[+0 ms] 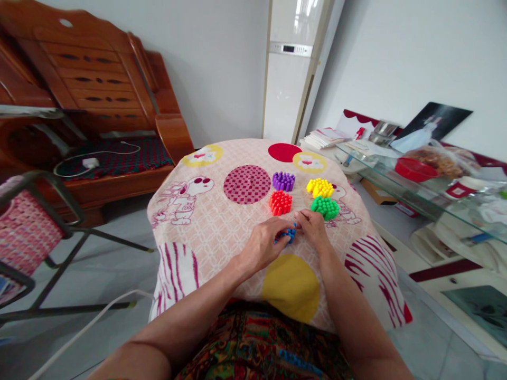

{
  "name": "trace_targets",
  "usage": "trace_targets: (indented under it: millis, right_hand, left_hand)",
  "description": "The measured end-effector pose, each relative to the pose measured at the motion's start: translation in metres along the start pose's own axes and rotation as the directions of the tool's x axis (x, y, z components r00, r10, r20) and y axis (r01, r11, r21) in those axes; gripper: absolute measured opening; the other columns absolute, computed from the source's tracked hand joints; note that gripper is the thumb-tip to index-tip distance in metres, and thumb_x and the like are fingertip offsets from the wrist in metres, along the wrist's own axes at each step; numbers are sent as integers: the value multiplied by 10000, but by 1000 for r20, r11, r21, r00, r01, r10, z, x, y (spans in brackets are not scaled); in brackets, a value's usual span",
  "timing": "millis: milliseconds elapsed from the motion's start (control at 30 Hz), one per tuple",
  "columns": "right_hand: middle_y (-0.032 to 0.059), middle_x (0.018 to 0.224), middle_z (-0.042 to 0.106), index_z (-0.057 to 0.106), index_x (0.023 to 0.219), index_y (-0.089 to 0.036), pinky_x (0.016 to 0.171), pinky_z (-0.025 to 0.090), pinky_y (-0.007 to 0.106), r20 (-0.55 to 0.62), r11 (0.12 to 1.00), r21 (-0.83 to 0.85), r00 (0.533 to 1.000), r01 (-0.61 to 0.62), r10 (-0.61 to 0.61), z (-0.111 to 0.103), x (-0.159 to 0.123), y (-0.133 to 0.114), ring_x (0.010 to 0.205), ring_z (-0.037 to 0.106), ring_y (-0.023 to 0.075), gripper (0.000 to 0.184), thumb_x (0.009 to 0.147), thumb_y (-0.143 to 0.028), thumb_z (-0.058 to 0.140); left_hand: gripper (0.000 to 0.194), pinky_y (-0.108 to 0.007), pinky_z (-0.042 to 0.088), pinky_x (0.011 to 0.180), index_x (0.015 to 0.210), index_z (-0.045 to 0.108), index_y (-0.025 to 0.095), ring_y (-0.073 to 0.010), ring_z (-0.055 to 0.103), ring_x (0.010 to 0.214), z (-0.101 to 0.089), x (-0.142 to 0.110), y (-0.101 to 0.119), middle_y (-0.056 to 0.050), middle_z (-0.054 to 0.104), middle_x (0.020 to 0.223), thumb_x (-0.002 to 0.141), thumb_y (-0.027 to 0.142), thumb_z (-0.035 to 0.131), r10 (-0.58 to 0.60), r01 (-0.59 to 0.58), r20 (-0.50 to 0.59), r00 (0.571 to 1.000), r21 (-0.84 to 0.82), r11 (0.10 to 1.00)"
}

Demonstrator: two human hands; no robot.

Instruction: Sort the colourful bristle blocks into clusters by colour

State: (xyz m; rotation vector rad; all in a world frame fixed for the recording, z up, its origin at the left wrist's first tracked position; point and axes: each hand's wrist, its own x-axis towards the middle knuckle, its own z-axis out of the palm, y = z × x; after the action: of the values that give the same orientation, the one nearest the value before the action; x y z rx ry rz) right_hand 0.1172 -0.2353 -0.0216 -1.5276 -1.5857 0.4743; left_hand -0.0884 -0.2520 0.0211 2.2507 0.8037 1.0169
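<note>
We observe two bare hands at work over a cloth (214, 221) with printed dots and cartoon dogs. Between them sit the blue pegs (290, 234), on the near side of the other groups and partly hidden by fingers.

Left hand (263, 243): curled, thumb on the near side and fingers on the far side, closed about the blue pegs. Right hand (312, 227): fingers bent, tips drawn in at the far right edge of the blue pegs, close to the left fingertips. We cannot tell whether it grips a peg.

Four further groups stand on the cloth, each one colour and closely packed. The red pegs (280, 203) lie just beyond the left hand; the purple pegs (283, 181) are farther off, behind the red. The green pegs (325, 208) are just beyond the right hand, to its right; the yellow pegs (320, 188) sit behind the green.

Surroundings: a wooden bench (95, 95) at the left, with a white plug and cable (91, 163) on its seat pad. At the right we note a glass shelf (380, 169) bearing papers (325, 138), a red bowl (415, 170) and a bag of food (447, 159).
</note>
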Motion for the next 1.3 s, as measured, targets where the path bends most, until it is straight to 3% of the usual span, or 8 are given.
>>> trace_targets:
  millis: [267, 533, 867, 1033, 1100, 1200, 1233, 1300]
  right_hand:
    - [-35, 519, 511, 487, 583, -198, 553, 316, 250, -20, 999, -41, 999, 33, -34, -1, 0, -4, 530, 458, 115, 372, 896, -398, 470]
    - [-32, 523, 523, 498, 597, -199, 547, 324, 253, -9, 999, -31, 1000, 12, -12, -2, -1, -6, 539, 464, 123, 390, 906, -436, 467]
    - [-29, 524, 533, 514, 594, -196, 562, 342, 248, -14, 999, -48, 1000, 3, -4, 1, 2, 2, 544, 492, 128, 378, 897, -417, 477]
    - [-15, 527, 550, 544, 610, -199, 557, 361, 253, -127, 999, -50, 992, 16, -23, 4, -3, 1, 536, 500, 139, 375, 891, -439, 479]
    - [11, 571, 592, 576, 643, -197, 583, 389, 263, -332, 996, -85, 942, 8, -36, -3, -7, 4, 555, 522, 151, 377, 895, -455, 468]
    - [85, 745, 680, 660, 816, -174, 674, 442, 292, -656, 982, -158, 754, -104, -26, -25, -8, 17, 676, 594, 196, 377, 899, -473, 446]
    - [114, 826, 697, 673, 887, -161, 720, 454, 308, -710, 971, -184, 704, -154, -23, -34, -6, 23, 745, 616, 217, 394, 899, -476, 438]
    - [166, 973, 699, 675, 1015, -128, 817, 453, 354, -725, 932, -253, 688, -260, -4, -50, 2, 35, 889, 629, 262, 450, 886, -490, 440]
  left_hand:
    - [88, -348, 475, 856, 865, 660, 213, -190, 623, 880, 27, -6, -2, -33, 697, 893, 799, 164, 626, 65, -59, -38, 997, 142, 988]
    - [113, -390, 434, 869, 866, 637, 210, -210, 589, 898, 38, -14, -14, -48, 678, 917, 790, 133, 605, 98, -95, -1, 995, 214, 972]
    - [440, -448, 416, 1036, 1194, 574, 234, -260, 509, 1171, 18, -26, -17, -83, 582, 1253, 765, 204, 670, 63, -45, -77, 995, 216, 975]
    - [808, -506, 393, 1088, 1425, 396, 266, -321, 414, 1301, 14, -21, -29, -123, 447, 1412, 699, 307, 748, 11, -26, 58, 998, 257, 966]
    - [864, -524, 387, 1094, 1443, 369, 286, -336, 378, 1332, 17, -16, -31, -128, 398, 1454, 678, 332, 768, 14, -54, 143, 990, 282, 958]
    - [827, -554, 395, 1072, 1415, 398, 305, -358, 354, 1345, 25, -6, -32, -133, 367, 1477, 675, 322, 766, 14, -87, 210, 978, 345, 935]
    - [781, -556, 409, 1054, 1393, 421, 308, -361, 357, 1339, 27, -2, -32, -132, 365, 1479, 686, 310, 754, 10, -92, 220, 975, 364, 927]
    - [676, -535, 446, 1013, 1341, 465, 305, -353, 387, 1310, 29, 6, -35, -127, 383, 1468, 714, 289, 719, 1, -97, 239, 971, 387, 917]
